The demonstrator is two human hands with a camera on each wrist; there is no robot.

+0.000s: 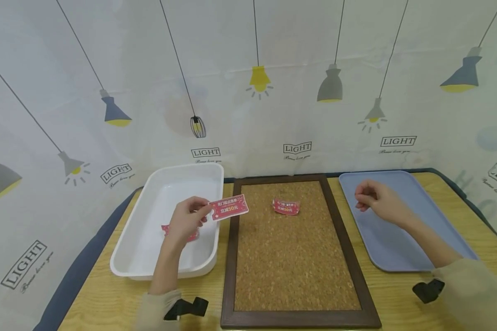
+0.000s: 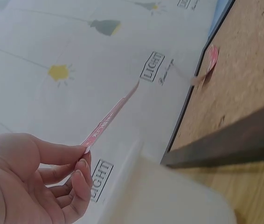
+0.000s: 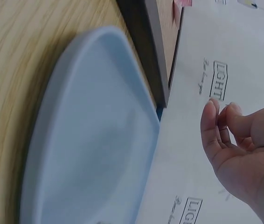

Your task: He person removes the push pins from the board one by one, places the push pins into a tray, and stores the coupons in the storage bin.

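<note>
My left hand (image 1: 187,218) pinches one end of a red paper coupon (image 1: 233,208) with white and yellow print, held above the white bin's right rim; the left wrist view shows the coupon (image 2: 106,122) nearly edge-on. Another curled coupon (image 1: 286,208) lies on the upper part of the cork board (image 1: 294,262). Over the blue tray (image 1: 397,239), my right hand (image 1: 377,200) has thumb and fingertips together. In the right wrist view, a tiny thin pin-like tip (image 3: 227,105) shows between those fingertips, too small to identify surely.
On the left stands a white bin (image 1: 126,248), with more red coupons (image 1: 193,235) inside, partly hidden by my left hand and wrist. A dark wooden frame (image 1: 302,318) edges the cork board. A lamp-patterned curtain (image 1: 232,105) hangs behind the wooden table (image 1: 93,294).
</note>
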